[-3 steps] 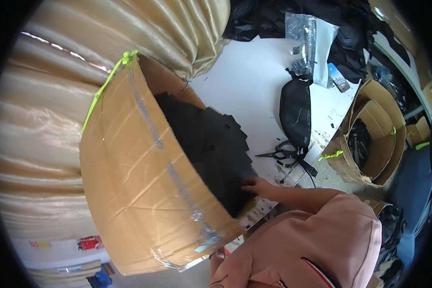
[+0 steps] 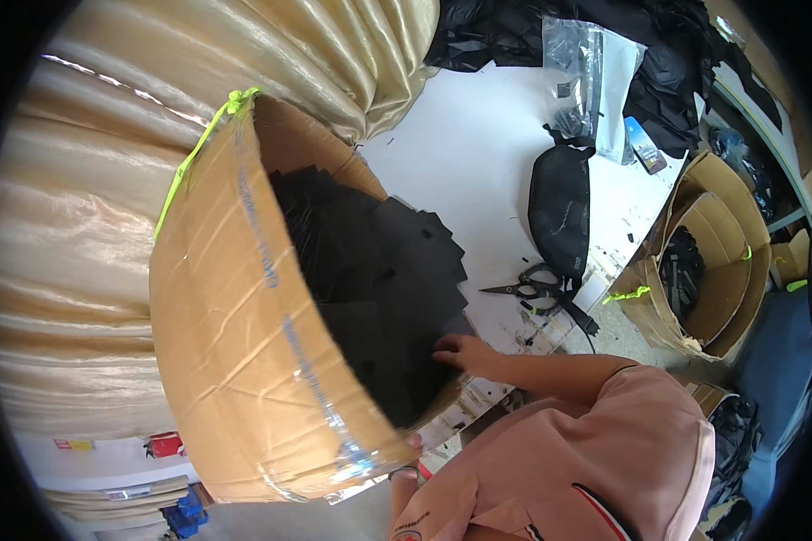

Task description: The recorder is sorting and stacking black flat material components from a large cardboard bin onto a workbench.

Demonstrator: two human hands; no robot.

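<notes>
A large cardboard box [image 2: 235,334] lies tipped on its side, its opening toward the white table [image 2: 451,135]. Flat black sheets [image 2: 397,270] pile up inside it and spill out at its mouth. My right hand [image 2: 462,353] rests on the near part of the pile, fingers lightly bent and touching the sheets. By the box's lower rim is my left hand [image 2: 412,448], with a band at the wrist; it grips the rim, most of its fingers hidden behind the cardboard.
On the table lie a black pouch [image 2: 559,212], scissors [image 2: 534,287], a clear plastic bag [image 2: 572,77] and a small blue packet [image 2: 644,146]. Another cardboard box [image 2: 641,316] with black scraps stands at the right. A beige curtain [image 2: 81,270] hangs behind the large box.
The large box's rim has shifted left, showing more of the black sheets. My right hand has moved a little left and down with the pile. More of my left hand shows.
</notes>
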